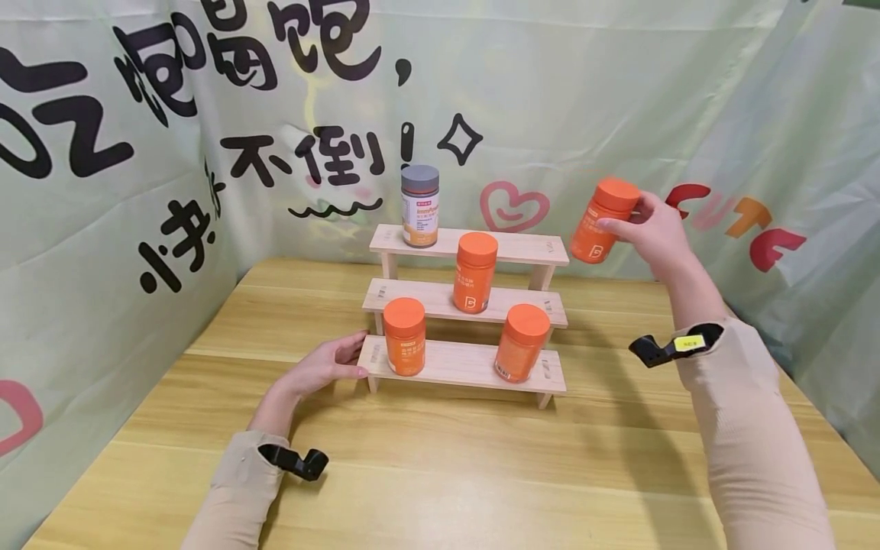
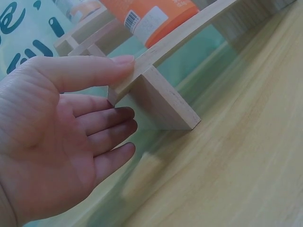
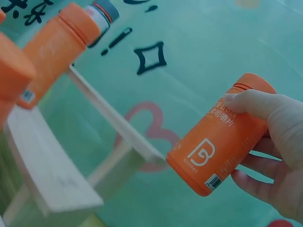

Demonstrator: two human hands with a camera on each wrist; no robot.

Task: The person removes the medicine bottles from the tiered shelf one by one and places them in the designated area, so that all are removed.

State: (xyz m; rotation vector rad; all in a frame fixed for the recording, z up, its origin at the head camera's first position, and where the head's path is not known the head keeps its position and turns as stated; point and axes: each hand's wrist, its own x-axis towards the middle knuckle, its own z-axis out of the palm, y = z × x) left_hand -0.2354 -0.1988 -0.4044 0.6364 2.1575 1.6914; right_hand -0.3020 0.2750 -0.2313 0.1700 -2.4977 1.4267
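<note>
In the head view my right hand [image 1: 656, 229] holds an orange pill bottle [image 1: 601, 225] in the air, just right of the top tier. The thumb lies across its label in the right wrist view, and the bottle [image 3: 220, 137] tilts. My left hand [image 1: 326, 363] pinches the left end of the lowest step of a three-tier wooden stand [image 1: 467, 367]; in the left wrist view the thumb [image 2: 99, 73] rests on the board. Orange bottles stand on the lowest step, left [image 1: 405, 340] and right [image 1: 521, 347], and one [image 1: 474, 275] on the middle step. A grey-capped bottle [image 1: 420, 210] stands on top.
The stand is on a wooden table [image 1: 440, 473]. Behind and beside it hangs a pale green cloth [image 1: 619, 92] with black lettering and a pink heart [image 1: 514, 206]. Black wrist cameras sit on the left [image 1: 296, 462] and right [image 1: 660, 350] sleeves.
</note>
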